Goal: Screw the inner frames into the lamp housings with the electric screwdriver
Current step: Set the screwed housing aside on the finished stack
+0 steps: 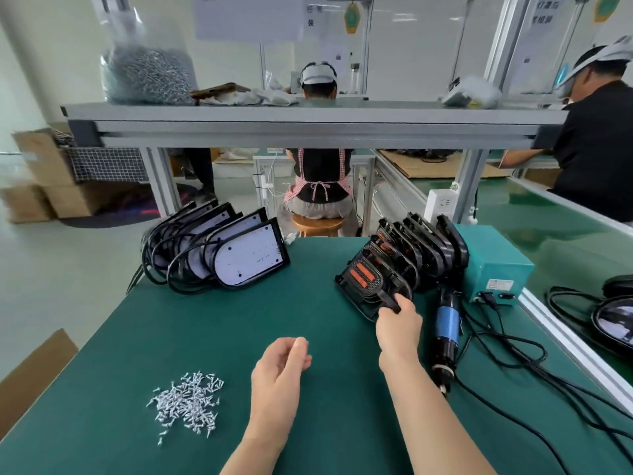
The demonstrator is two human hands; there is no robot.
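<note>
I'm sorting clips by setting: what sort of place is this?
Probably a lamp assembly line in a factory: rows of lamp housings and inner frames stand on the green bench, and a pile of screws and an electric screwdriver lie ready.

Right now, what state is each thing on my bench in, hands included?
Right hand, gripping the front inner frame.
Left hand, loosely curled above the mat, holding nothing visible.
Electric screwdriver, lying on the mat, untouched.
Screws, loose pile on the mat.
Lamp housings, leaning in a row, white boards showing.
Other inner frames, leaning in a row against the teal box.
</note>
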